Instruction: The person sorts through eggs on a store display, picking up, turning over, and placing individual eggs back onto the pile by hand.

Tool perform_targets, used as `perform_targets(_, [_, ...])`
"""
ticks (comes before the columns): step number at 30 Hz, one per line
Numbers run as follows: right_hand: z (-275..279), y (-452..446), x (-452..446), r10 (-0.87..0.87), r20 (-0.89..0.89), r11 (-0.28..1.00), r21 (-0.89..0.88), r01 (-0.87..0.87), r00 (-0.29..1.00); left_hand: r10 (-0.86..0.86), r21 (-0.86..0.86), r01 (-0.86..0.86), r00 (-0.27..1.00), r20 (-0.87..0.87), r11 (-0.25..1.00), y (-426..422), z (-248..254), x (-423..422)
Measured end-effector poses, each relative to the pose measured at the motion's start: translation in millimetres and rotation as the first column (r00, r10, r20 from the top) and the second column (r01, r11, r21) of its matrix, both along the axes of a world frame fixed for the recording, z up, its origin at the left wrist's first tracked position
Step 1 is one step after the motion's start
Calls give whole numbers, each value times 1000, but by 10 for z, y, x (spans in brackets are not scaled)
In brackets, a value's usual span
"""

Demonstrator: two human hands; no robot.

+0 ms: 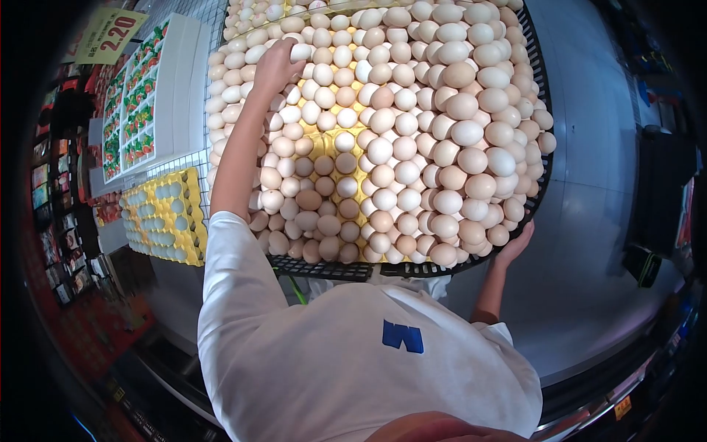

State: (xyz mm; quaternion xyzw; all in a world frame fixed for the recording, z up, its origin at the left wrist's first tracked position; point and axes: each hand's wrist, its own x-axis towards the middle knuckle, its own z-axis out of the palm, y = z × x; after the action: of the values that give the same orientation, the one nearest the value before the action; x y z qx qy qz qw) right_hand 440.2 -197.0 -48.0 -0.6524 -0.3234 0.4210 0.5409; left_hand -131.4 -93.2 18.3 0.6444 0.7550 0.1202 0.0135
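My left hand reaches over the far left part of a large egg display, its fingers closed on a pale egg. Brown and cream eggs lie piled in rows around it. A yellow egg tray shows between the eggs near the middle. On the right, my right hand rests against the rim of the black basket at its near right corner; its fingers are partly hidden by the rim, and whether they grip it is unclear.
Left of the display stand yellow trays with pale eggs and a white box with green and red packs. A yellow price sign hangs at the upper left. Shelves with goods line the far left.
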Motion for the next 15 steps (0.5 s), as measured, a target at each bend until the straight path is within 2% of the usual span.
perform_targets(1, [-3, 0, 14, 1, 1, 1000, -5, -1, 1000, 15, 65, -26, 988, 155, 998, 34, 8, 82])
perform_targets(2, [-19, -4, 31, 0, 2, 1000, -5, 0, 1000, 14, 65, -25, 988, 156, 998, 91, 13, 171])
perform_targets(4, [-70, -3, 51, -8, -15, 1000, -3, 8, 1000, 2, 50, -24, 912, 409, 998, 226, 45, 400])
perform_targets(5, [-79, 1, 56, -7, -13, 1000, 0, 7, 1000, 1, 53, -25, 912, 411, 998, 303, -19, 477])
perform_targets(7, [-73, 4, 64, 6, -13, 1000, 0, -6, 1000, -158, 242, -22, 701, 696, 970, 504, -157, 656])
perform_targets(8, [-62, 5, 54, 3, -11, 1000, 3, -3, 1000, -163, 246, -19, 699, 696, 969, 561, -180, 777])
perform_targets(10, [-44, 3, 29, -10, -26, 1000, 7, 10, 1000, -200, 279, -148, 402, 894, 949, 623, -96, 1081])
perform_targets(11, [-49, 1, 33, -14, -25, 1000, 8, 14, 1000, -139, 192, -193, 258, 956, 962, 660, -127, 1164])
perform_targets(12, [-58, -2, 38, -9, -6, 1000, 11, 9, 1000, -140, 192, -190, 256, 956, 963, 699, -182, 1232])
perform_targets(14, [-54, -1, 38, -6, 16, 1000, 14, 6, 1000, -153, 184, -255, 135, 979, 949, 798, -342, 1336])
perform_targets(15, [-40, -2, 23, -6, -10, 1000, 15, 6, 1000, -161, 208, -254, 193, 968, 945, 830, -380, 1398])
